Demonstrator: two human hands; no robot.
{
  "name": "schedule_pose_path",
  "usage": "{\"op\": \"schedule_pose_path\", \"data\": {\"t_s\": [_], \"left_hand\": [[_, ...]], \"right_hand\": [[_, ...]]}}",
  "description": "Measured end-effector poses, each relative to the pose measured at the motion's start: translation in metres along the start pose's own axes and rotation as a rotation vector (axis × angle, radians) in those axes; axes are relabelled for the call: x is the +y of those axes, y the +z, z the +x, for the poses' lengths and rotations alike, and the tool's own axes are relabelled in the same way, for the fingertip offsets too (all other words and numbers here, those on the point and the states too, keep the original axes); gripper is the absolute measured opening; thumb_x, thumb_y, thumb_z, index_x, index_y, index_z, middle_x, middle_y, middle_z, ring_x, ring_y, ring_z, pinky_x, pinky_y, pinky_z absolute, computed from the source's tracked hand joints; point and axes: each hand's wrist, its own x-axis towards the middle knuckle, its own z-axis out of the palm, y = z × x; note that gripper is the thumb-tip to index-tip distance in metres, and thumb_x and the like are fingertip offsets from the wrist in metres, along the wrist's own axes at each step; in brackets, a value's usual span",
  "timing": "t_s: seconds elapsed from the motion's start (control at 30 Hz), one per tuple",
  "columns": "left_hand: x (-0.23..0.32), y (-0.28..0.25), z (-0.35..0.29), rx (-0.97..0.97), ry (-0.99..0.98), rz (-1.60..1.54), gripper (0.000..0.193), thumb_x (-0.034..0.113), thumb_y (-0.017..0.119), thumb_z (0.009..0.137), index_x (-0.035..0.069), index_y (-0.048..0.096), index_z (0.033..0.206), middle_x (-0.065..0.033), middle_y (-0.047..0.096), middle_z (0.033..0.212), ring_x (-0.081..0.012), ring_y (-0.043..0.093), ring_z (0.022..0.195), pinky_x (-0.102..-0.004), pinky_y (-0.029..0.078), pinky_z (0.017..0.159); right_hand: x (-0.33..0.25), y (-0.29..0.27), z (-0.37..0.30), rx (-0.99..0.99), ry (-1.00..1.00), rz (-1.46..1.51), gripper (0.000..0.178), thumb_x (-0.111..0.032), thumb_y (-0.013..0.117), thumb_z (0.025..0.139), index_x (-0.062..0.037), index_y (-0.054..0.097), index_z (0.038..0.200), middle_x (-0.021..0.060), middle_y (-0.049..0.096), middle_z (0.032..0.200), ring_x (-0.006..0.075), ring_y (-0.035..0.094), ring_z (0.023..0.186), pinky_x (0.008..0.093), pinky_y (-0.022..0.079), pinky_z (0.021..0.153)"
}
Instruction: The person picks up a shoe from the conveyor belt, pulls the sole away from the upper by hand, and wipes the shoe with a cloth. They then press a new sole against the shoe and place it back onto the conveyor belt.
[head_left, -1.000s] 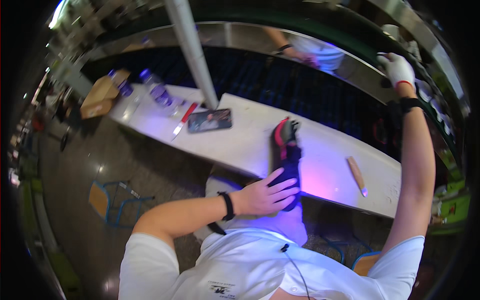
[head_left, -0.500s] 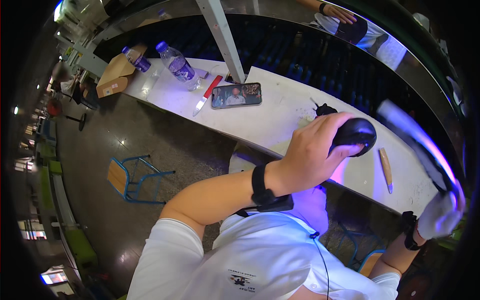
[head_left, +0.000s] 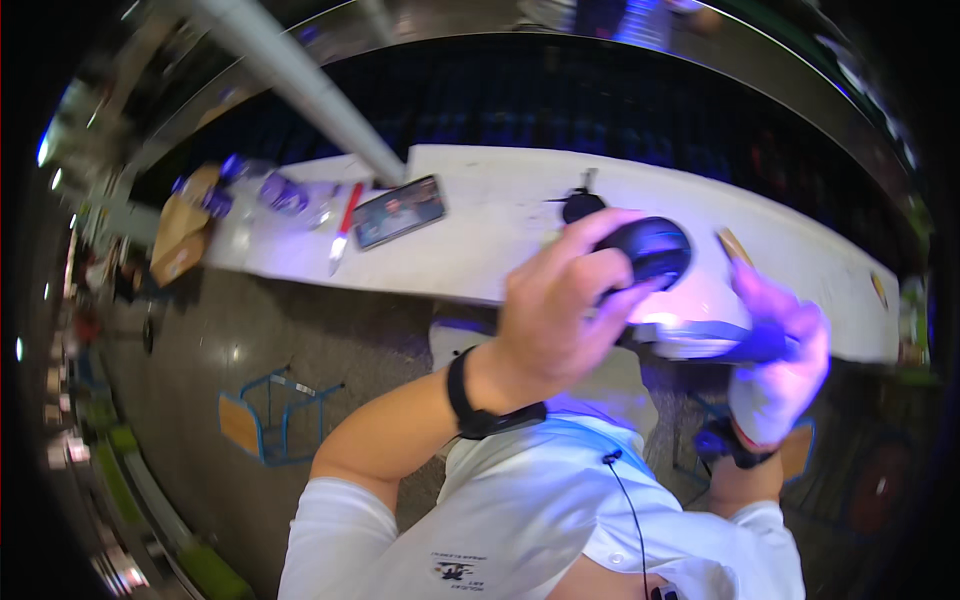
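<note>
My left hand point(head_left: 560, 300) is closed around a smooth, glossy black rounded object point(head_left: 658, 250), held up over the white bench. Its exact kind I cannot make out. My right hand point(head_left: 785, 335), lit violet and with a white glove showing toward the wrist, grips the dark end of a blurred tool point(head_left: 700, 340) whose other end is pale and glowing. That pale end lies just below the black object; whether they touch I cannot tell. Behind my left fingers, a small black item with thin prongs point(head_left: 583, 205) sits on the bench. Past my right fingertips lies a wooden-handled tool point(head_left: 733, 245).
On the white bench point(head_left: 470, 270) lie a phone point(head_left: 400, 213) and a red-handled knife point(head_left: 346, 228). Plastic bottles point(head_left: 285, 195) and a cardboard box point(head_left: 182, 240) are at its left. A grey post point(head_left: 310, 95) rises behind the phone. A blue-framed chair point(head_left: 240, 425) stands on the floor.
My right hand has come in from the far right with the glowing tool, bringing it down below the black object. My left hand still holds that object. The whole view has shifted and turned.
</note>
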Motion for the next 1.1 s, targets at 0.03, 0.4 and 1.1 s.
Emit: {"op": "schedule_pose_path", "data": {"t_s": [0.03, 0.4, 1.1], "left_hand": [[-0.002, -0.003, -0.003, 0.022, 0.009, -0.029, 0.04, -0.002, 0.085, 0.084, 0.006, 0.053, 0.108, -0.0312, 0.069, 0.128, -0.0374, 0.075, 0.099, -0.0412, 0.062, 0.082], [0.044, -0.023, -0.043, -0.171, -0.254, -0.307, 0.043, 0.023, 0.081, 0.096, 0.0, 0.052, 0.117, -0.0432, 0.056, 0.143, -0.0552, 0.057, 0.137, -0.0565, 0.045, 0.114], [0.042, -0.047, -0.015, -0.469, -0.226, -0.121, 0.054, 0.048, 0.07, 0.101, 0.001, 0.067, 0.127, -0.019, 0.07, 0.132, -0.0328, 0.056, 0.114, -0.0448, 0.042, 0.105]], "right_hand": [[0.0, 0.015, 0.01, -0.095, 0.025, 0.026, 0.051, -0.024, 0.094, 0.078, -0.0015, 0.059, 0.107, 0.0319, 0.06, 0.144, 0.0395, 0.064, 0.128, 0.0525, 0.05, 0.111], [0.019, 0.052, -0.02, -0.179, 0.041, 0.203, 0.038, -0.009, 0.091, 0.081, -0.0043, 0.057, 0.097, 0.0344, 0.062, 0.142, 0.0407, 0.062, 0.134, 0.0521, 0.042, 0.118], [0.023, 0.045, -0.023, -0.42, -0.165, -0.133, 0.039, -0.016, 0.097, 0.073, -0.0083, 0.063, 0.091, 0.0249, 0.066, 0.137, 0.042, 0.065, 0.132, 0.0552, 0.046, 0.117]]}}
